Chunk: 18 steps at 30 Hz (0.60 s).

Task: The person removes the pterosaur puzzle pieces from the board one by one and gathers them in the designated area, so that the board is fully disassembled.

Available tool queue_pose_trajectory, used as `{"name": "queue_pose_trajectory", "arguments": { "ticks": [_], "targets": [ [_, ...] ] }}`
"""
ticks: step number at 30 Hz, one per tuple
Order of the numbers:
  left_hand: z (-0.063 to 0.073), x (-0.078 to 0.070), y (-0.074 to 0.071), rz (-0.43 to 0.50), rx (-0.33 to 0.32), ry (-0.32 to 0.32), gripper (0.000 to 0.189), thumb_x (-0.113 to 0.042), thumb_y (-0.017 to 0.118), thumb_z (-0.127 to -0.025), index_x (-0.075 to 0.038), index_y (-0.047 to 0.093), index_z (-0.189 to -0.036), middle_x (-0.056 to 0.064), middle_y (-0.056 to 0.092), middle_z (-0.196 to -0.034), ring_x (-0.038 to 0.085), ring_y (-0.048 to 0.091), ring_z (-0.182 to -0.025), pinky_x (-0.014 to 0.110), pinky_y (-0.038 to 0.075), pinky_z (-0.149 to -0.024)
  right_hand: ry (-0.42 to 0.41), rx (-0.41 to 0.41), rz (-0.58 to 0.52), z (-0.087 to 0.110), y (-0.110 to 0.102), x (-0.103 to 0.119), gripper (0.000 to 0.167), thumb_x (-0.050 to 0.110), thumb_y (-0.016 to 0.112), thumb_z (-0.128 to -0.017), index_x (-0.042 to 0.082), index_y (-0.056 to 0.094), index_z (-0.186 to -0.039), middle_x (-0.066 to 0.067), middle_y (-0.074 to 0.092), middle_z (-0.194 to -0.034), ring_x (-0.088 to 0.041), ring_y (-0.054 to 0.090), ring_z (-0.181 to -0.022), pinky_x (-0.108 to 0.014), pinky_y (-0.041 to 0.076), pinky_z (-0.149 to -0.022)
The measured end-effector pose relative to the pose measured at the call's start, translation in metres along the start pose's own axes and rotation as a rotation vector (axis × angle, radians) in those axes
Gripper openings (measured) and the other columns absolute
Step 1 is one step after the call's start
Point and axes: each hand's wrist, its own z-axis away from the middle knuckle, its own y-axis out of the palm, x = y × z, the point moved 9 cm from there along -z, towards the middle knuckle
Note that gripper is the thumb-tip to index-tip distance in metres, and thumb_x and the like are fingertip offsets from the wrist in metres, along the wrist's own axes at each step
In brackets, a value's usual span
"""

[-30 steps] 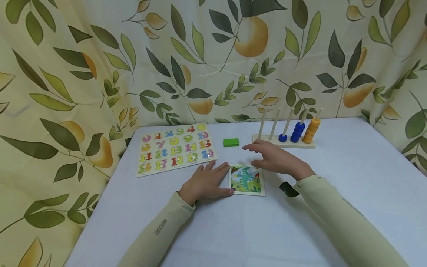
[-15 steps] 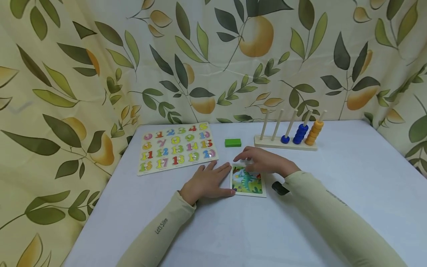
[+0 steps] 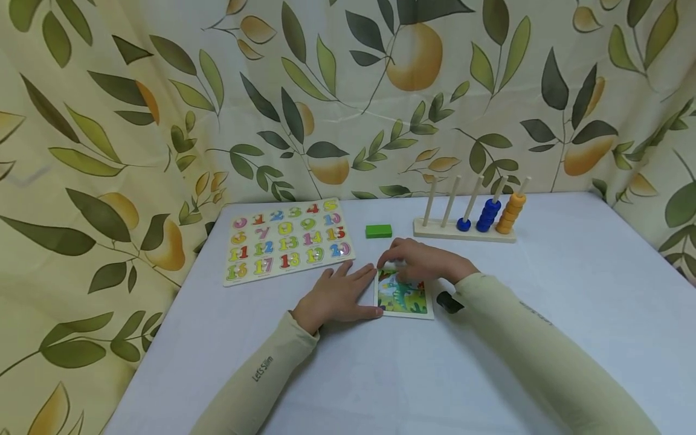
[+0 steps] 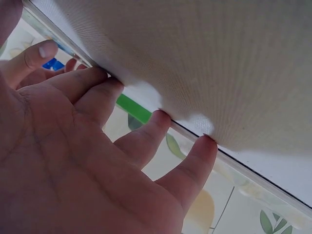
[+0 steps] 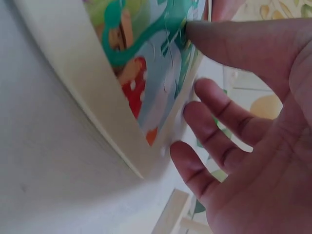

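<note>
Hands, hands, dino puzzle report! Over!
Left grip beside puzzle. Right grip over its far edge, thumb on picture. Puzzle flat; block behind, out of the way.

I'm looking in on a play corner by its look, home or nursery I can't tell: leafy, fruit-printed cloth (image 3: 375, 130) hanging behind a white-covered table (image 3: 402, 374), and up there a number board (image 3: 290, 241), a bead stand (image 3: 464, 231), a picture puzzle (image 3: 402, 299).

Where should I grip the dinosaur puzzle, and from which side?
Probably by the pale frame of the dinosaur puzzle: left hand from the left, right hand from the right. It lies flat on the table, so its outer edges offer purchase.
</note>
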Motion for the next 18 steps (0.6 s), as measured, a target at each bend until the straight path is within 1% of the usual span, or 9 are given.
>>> {"name": "queue_pose_trajectory", "arguments": {
  "ticks": [6,11,14,18],
  "targets": [
    [0.002,-0.001,0.0,-0.007,-0.006,0.001,0.092,-0.071,0.06,-0.099,-0.024,0.03,-0.172,-0.01,0.025,-0.176,0.031,0.016,-0.163,0.061,0.022,-0.126,0.003,0.024,-0.02,0.0,0.0,0.003,0.036,0.002,0.073,-0.097,0.018,0.076,-0.13,-0.014,0.059,-0.131,-0.035,0.052,-0.119,-0.061,0.046,-0.107],
    [0.008,-0.003,0.003,0.016,0.004,0.011,0.085,-0.063,0.062,-0.102,-0.027,0.031,-0.172,-0.011,0.028,-0.175,0.034,0.018,-0.162,0.062,0.023,-0.125,-0.003,0.026,-0.037,0.0,-0.001,0.002,0.035,0.002,0.074,-0.097,0.019,0.076,-0.128,-0.014,0.058,-0.13,-0.036,0.051,-0.12,-0.061,0.046,-0.107],
    [0.013,-0.006,0.004,0.029,0.015,0.037,0.08,-0.059,0.062,-0.104,-0.03,0.031,-0.171,-0.012,0.028,-0.174,0.036,0.02,-0.162,0.063,0.024,-0.125,-0.003,0.027,-0.037,0.001,-0.001,0.001,0.035,0.002,0.074,-0.097,0.02,0.076,-0.127,-0.014,0.058,-0.13,-0.036,0.052,-0.121,-0.061,0.045,-0.108],
    [0.018,-0.011,0.003,0.025,0.03,0.084,0.07,-0.056,0.06,-0.107,-0.033,0.037,-0.169,-0.013,0.029,-0.174,0.039,0.024,-0.16,0.065,0.026,-0.123,-0.006,0.027,-0.027,0.001,-0.001,0.0,0.034,0.003,0.075,-0.097,0.021,0.076,-0.125,-0.014,0.058,-0.13,-0.036,0.052,-0.121,-0.062,0.045,-0.108]
  ]
}}
